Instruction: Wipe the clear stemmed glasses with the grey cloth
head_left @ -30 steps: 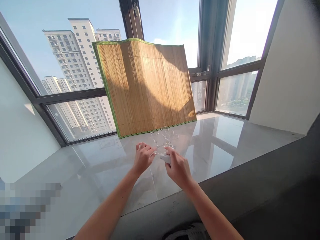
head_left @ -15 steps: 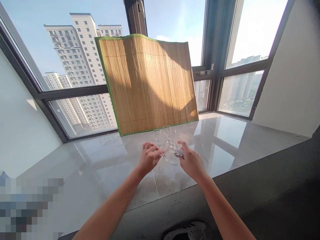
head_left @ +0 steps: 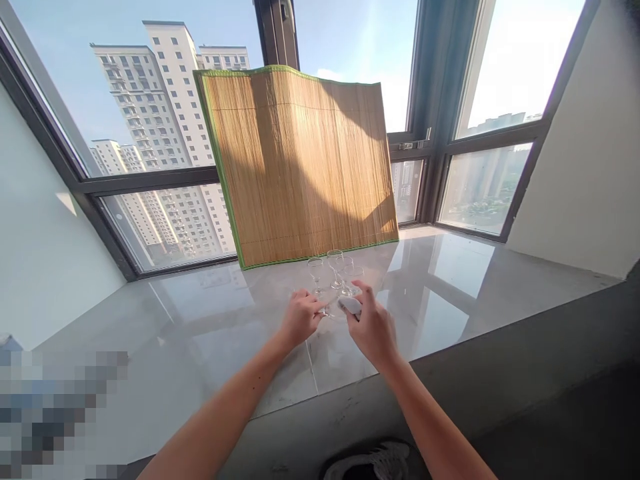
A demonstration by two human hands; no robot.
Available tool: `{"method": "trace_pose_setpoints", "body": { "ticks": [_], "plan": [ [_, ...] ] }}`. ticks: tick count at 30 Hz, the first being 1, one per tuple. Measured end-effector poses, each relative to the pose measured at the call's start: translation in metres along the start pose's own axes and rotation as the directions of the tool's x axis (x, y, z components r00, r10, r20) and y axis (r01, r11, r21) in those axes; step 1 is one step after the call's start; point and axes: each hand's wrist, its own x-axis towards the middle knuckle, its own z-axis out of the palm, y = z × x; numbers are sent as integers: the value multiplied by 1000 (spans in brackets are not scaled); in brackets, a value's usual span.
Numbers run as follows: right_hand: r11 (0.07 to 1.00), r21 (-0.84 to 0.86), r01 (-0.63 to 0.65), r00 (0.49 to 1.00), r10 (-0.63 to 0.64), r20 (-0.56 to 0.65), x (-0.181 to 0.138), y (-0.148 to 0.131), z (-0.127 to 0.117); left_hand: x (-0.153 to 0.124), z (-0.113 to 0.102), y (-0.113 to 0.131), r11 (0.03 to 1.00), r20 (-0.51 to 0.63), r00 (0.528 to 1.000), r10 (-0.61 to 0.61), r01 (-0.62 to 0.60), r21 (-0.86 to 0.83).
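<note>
Several small clear stemmed glasses (head_left: pixel 315 269) stand close together on the glossy grey ledge, just beyond my hands. My left hand (head_left: pixel 301 316) is closed, its thumb and fingertips pinched on a clear glass (head_left: pixel 328 311) whose outline is faint and partly hidden. My right hand (head_left: pixel 371 323) is wrapped round a small whitish-grey rounded object (head_left: pixel 349 305), its forefinger raised along the top. That object points left, towards the glass in my left hand. Its exact kind does not show.
A bamboo mat (head_left: pixel 300 167) with green edging leans upright against the dark-framed windows behind the glasses. The grey tiled ledge (head_left: pixel 210 347) ends in a front edge below my forearms. A shoe (head_left: pixel 370 463) shows on the floor. A blurred patch covers the lower left.
My right hand has moved slightly left, and the whitish object now shows more fully beside the glass. The left hand has shifted little. The standing glasses stay in place.
</note>
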Motion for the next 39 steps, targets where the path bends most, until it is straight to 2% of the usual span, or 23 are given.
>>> {"method": "trace_pose_setpoints", "body": {
  "ticks": [2, 5, 7, 9, 12, 15, 18, 21, 24, 26, 28, 30, 33, 36, 39],
  "plan": [
    [991, -132, -9, 1000, 5, -29, 3, 6, -5, 0, 0, -1, 1000, -19, 1000, 17, -17, 8],
    [969, -237, -67, 997, 56, -54, 9, 17, -12, 1, 0, -2, 1000, -83, 996, -24, 23, -7],
    [964, -262, -56, 998, 60, 6, 11, 22, -13, 1, 1, -3, 999, -106, 994, -42, 40, -21],
    [973, -230, 26, 992, 2, 123, 10, 23, -10, 0, 1, -3, 999, -92, 995, -28, 26, -30],
    [992, -67, 110, 969, -92, 227, 6, 19, -5, -1, 2, -3, 997, -46, 999, -8, 4, -82],
    [974, 220, 46, 968, -97, 230, 6, 10, -5, -1, 3, -3, 988, -35, 999, -20, 15, -153],
    [867, 496, -36, 986, -50, 158, 7, 2, -10, 1, 5, -2, 971, -43, 994, -99, 87, -224],
    [819, 572, -50, 998, 63, -2, 9, -2, -15, 2, 11, -4, 910, 26, 977, -209, 204, -362],
    [878, 476, -44, 992, 94, -83, 10, 3, -16, 2, 22, -10, 782, 135, 938, -320, 342, -522],
    [943, 332, -11, 998, 31, -56, 10, 9, -13, 2, 29, -16, 680, 209, 898, -388, 431, -593],
    [988, 149, 47, 999, -47, -4, 8, 16, -5, 2, 35, -20, 619, 252, 873, -418, 476, -624],
    [996, 2, 85, 995, -85, 55, 5, 22, 4, 3, 39, -24, 614, 247, 869, -428, 480, -626],
    [993, -99, 69, 991, -57, 124, 2, 29, 18, 4, 42, -29, 640, 222, 877, -427, 466, -611],
    [992, -116, 47, 990, -31, 136, 0, 34, 26, 4, 44, -31, 627, 213, 868, -448, 475, -618],
    [996, -74, 55, 994, -48, 96, 1, 38, 27, 4, 45, -31, 599, 214, 855, -472, 489, -634]
  ]
}}
